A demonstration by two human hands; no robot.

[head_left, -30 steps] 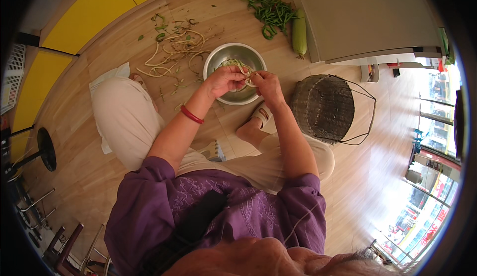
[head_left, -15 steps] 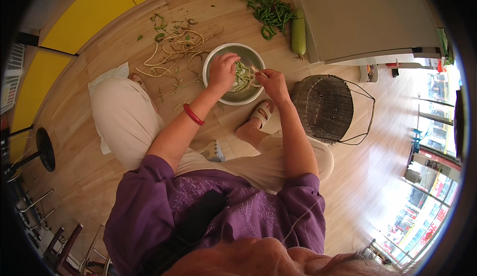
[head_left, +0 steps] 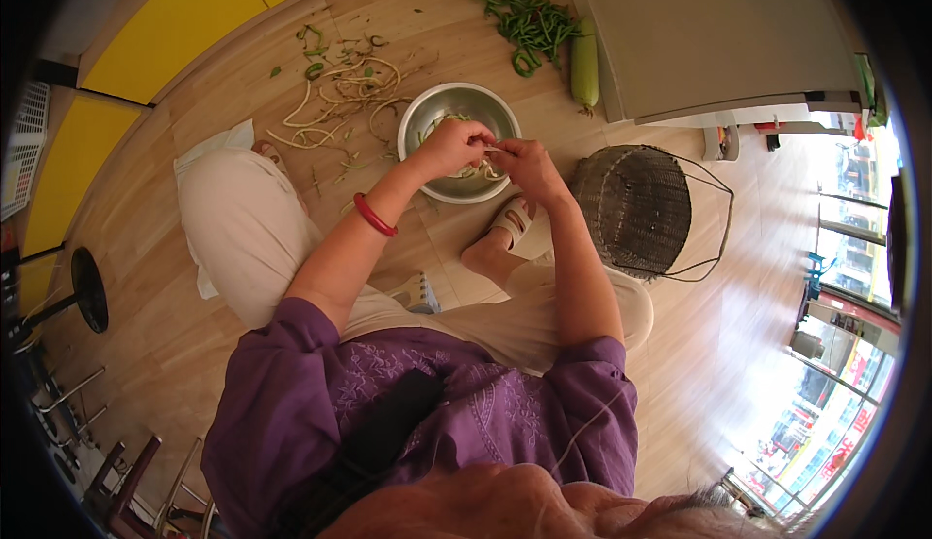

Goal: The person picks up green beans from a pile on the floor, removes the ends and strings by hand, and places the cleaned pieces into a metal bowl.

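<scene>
Over a round steel bowl (head_left: 464,99) on the floor, both hands come together with the fingers pinched. A short length of pale long bean (head_left: 492,149) shows between them. My left hand (head_left: 452,148), with a red bangle (head_left: 376,216) on its wrist, is closed on one end. My right hand (head_left: 530,169) pinches the other end, at the bowl's right side. Green and whitish bean pieces (head_left: 488,173) lie in the bowl, partly hidden under the hands. Left of the bowl, several long pale beans (head_left: 335,92) lie loose on the floor.
A dark woven basket (head_left: 636,209) with a wire handle lies tipped to the right. Green peppers (head_left: 534,22) are heaped at the back beside a pale green gourd (head_left: 584,68). A grey cabinet (head_left: 709,34) stands back right, yellow panels (head_left: 175,29) back left.
My left hand has moved right and down from above the bowl to meet my right hand. The right hand has shifted slightly; the bean now spans both.
</scene>
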